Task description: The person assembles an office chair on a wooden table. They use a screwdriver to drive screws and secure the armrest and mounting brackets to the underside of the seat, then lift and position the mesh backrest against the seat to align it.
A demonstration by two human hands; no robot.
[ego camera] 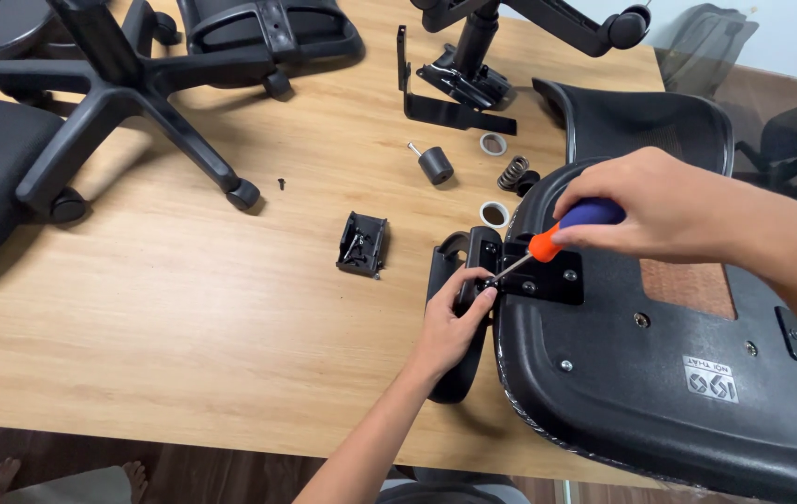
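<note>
Woodgrain surface (184,308); right hand (660,205) grips one orange-blue screwdriver (562,229), left hand (454,322) clasps a curved black armrest (450,271), probably plastic.

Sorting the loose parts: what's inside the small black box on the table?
The box lies open and holds a dark jumble, likely small screws; exact pieces are too small to tell. Whatever sits beneath that jumble is covered.
</note>
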